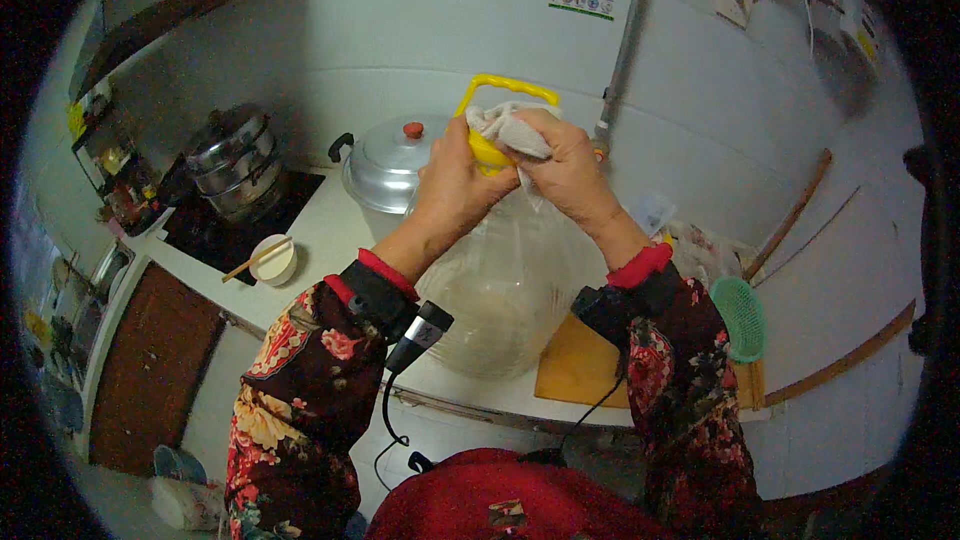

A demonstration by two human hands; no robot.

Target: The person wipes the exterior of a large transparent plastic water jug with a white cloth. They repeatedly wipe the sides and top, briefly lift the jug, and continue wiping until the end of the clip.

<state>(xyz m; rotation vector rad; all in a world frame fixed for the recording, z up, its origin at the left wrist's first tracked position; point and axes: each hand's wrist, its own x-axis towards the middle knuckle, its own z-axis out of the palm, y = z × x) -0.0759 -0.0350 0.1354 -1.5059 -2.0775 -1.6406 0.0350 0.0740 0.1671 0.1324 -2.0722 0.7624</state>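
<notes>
A large clear plastic jar stands on the white countertop in front of me. Its yellow lid has a raised yellow carrying handle at the far side. My left hand grips the lid's left side, with the thumb along its near edge. In my right hand is a bunched white cloth, pressed against the top and right side of the lid. Part of the lid is hidden under the cloth and my fingers.
An aluminium pot with a red-knobbed lid stands behind left. Farther left are a stacked steamer pot on the black hob and a white bowl with chopsticks across it. A wooden cutting board and green basket are at right.
</notes>
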